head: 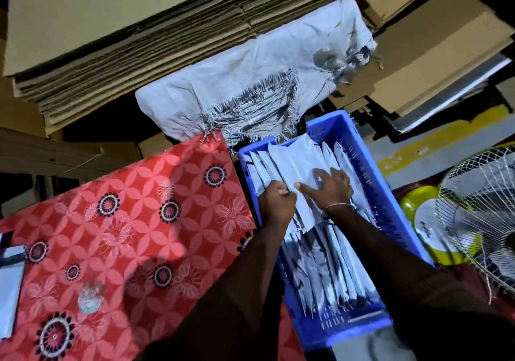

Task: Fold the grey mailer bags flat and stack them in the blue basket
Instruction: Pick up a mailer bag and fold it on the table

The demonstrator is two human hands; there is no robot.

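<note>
The left hand (pixel 276 199) is curled at the edge of a folded grey mailer bag (pixel 299 171), apparently pinching it, while the right hand (pixel 328 189) lies spread and flat on top, pressing it down. That bag sits inside the blue basket (pixel 362 149), on rows of folded bags (pixel 334 263) already filed on edge. The stacking step looks in hand; next the hands would need to let go and fetch another bag. Left of the basket is a red floral-covered surface (pixel 125 221), behind it a torn woven sack (pixel 250 82) and flattened cardboard (pixel 125 40).
</note>
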